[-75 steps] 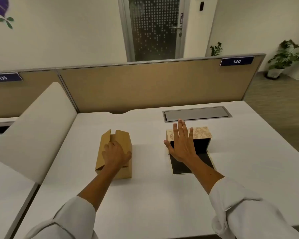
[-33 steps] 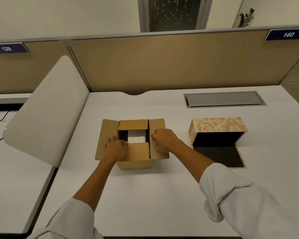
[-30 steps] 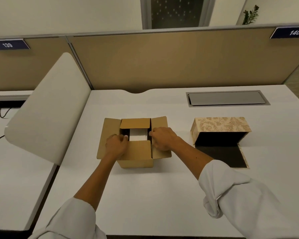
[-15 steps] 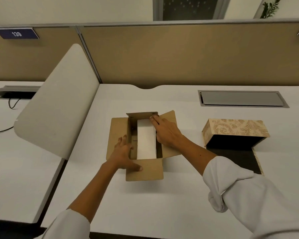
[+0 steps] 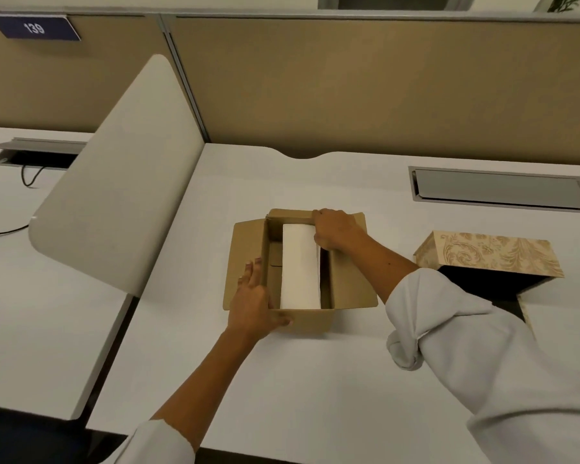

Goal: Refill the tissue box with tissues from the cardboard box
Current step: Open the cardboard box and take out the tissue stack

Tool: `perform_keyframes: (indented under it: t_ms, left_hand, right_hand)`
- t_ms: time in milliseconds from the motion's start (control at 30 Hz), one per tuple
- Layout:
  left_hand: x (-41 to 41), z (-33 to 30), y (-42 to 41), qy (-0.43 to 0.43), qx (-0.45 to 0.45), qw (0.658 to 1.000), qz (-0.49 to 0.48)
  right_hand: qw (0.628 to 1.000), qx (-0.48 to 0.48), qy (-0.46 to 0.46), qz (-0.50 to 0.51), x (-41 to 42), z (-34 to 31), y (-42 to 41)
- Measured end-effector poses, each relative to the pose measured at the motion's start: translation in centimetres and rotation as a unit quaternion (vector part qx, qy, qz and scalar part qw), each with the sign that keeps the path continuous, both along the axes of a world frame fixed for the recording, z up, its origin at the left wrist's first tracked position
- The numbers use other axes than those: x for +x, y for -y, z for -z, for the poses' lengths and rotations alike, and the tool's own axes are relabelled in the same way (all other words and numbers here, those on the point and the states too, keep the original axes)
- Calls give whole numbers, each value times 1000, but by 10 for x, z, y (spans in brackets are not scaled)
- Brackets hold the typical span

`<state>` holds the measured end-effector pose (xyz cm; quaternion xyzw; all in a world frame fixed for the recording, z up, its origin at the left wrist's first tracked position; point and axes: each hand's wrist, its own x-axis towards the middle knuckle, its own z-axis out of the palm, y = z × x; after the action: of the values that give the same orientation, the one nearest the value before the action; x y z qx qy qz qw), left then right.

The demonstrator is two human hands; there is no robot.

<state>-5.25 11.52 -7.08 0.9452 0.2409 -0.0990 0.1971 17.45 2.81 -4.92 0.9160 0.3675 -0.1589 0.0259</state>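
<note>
The cardboard box [image 5: 302, 272] sits open on the white worktop [image 5: 315, 380], a white tissue pack [image 5: 300, 266] upright inside it. The left hand [image 5: 253, 304] braces the box's near left corner, fingers spread. The right hand [image 5: 335, 229] curls its fingers onto the pack's far end. The patterned tissue box [image 5: 486, 256] lies right of the cardboard box, well apart.

On the tabletop [image 5: 315, 380]: 1 cardboard box [image 5: 312, 321], 1 tissue stack [image 5: 300, 266] in it, 1 tissue box [image 5: 489, 254], 2 hands w/ sleeves, 1 cable hatch [image 5: 499, 190], 1 no. plate [image 5: 34, 27].
</note>
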Motion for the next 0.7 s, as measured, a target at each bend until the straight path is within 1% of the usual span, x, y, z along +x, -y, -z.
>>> perform_keyframes:
  t_ms: [67,100,167,233,267,300,367,400,467,533,567,700]
  left_hand:
    - [-2,2,-1,10,-2,1000,5]
    - [-3,2,-2,14,-5,1000,7]
    - [-5,3,-4,19,-10,1000,7]
    - [-5,3,-5,18,-13,1000,7]
    - [-5,4,-5,19,-14,1000,7]
    - [-4,6,-5,20,-12,1000,7]
    - [-3,8,-5,22,-5,1000,10]
    - [-2,9,-5,23,-2,1000,12]
    - [-2,9,-5,26,0,1000,10]
    - [-2,9,-6,26,-4,1000,9]
    - [-2,9,-6,27,-7,1000,8]
    - [-3,7,-6,36,-18,999,9]
  right_hand:
    - [999,4,-37,22,1,-4,-4]
    - [998,31,-46,40,-2,-6,-4]
    - [985,147,-14,95,-18,-5,-3]
    - [950,265,19,166,-44,2,-3]
    - [932,297,-5,208,-57,6,-5]
    - [912,315,-55,258,-69,10,-7]
    - [869,305,-171,351,-83,18,-14]
    - [853,285,-211,382,-87,21,-18]
    - [835,245,-260,419,-89,26,-24]
    - [819,223,-288,444,-87,31,-27]
    - [817,211,-297,447,-86,34,-27]
    - [830,157,-326,424,-81,40,-23]
